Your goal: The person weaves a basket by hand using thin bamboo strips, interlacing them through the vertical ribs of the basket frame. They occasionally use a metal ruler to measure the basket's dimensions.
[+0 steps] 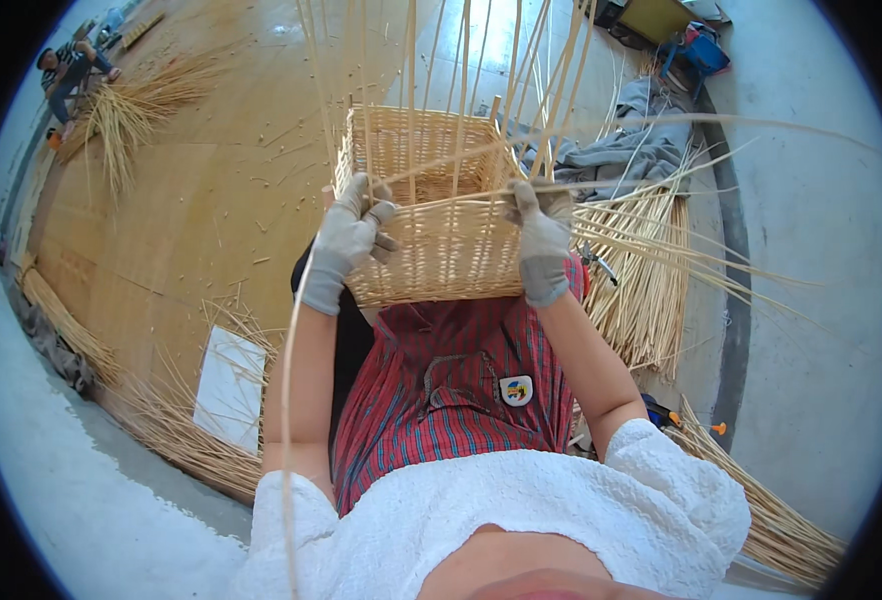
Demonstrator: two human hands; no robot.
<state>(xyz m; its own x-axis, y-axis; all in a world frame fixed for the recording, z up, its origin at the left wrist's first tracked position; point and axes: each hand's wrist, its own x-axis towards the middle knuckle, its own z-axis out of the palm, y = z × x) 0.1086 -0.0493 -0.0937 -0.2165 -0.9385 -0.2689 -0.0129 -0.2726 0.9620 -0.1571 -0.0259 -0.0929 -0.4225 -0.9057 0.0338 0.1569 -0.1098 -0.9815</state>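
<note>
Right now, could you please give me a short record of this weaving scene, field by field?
left hand: gloved, gripping the left side of the basket
right hand: gloved, gripping the right side of the basket
wicker basket: half-woven, on the lap, upright stakes rising from its rim
apron: red plaid
loose canes: bundled at the right
other person: seated far left beside more canes

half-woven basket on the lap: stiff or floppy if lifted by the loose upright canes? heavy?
The woven basket body looks rigid: tight weave, square shape kept between the left hand and right hand. The upright canes are thin and splay apart, so they would likely flex. Probably light for its size: open, hollow, thin walls.
</note>
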